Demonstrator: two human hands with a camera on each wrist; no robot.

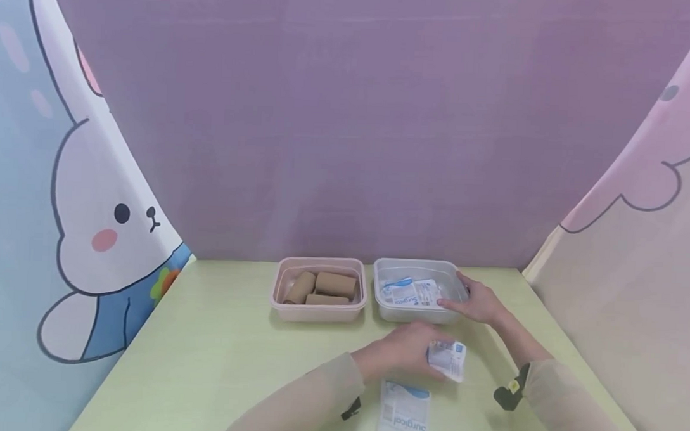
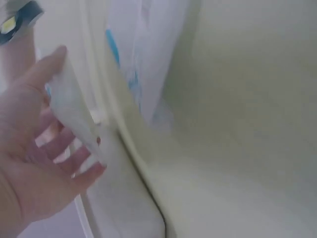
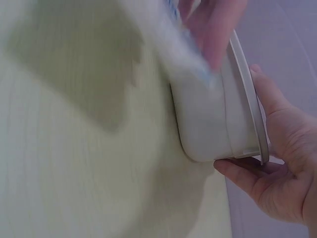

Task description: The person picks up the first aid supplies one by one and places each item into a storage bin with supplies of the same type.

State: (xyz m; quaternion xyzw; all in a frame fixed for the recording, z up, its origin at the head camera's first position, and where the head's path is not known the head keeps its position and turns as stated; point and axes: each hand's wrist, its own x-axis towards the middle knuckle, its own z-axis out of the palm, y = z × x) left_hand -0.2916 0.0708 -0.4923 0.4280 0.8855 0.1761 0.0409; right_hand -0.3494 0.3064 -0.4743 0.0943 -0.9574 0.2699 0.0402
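My left hand (image 1: 411,348) holds a white and blue packet (image 1: 447,358) between thumb and fingers, above the table in front of the grey-white plastic container (image 1: 416,314). In the left wrist view this packet (image 2: 74,106) stands thin, nearly edge-on. At the container's right end, my right hand (image 1: 479,301) grips the rim, thumb on top and fingers on the outer wall (image 3: 203,119). Inside the container lie similar packets (image 1: 405,292), printed "Surgical". Another "Surgical" packet (image 1: 405,411) lies flat on the table near the front, below the left hand.
A pink plastic container (image 1: 319,314) with several brown rolls (image 1: 335,283) stands left of the grey-white one. Behind both rises a purple cloth wall (image 1: 324,145). Printed cloth panels flank the pale yellow-green table (image 1: 215,350).
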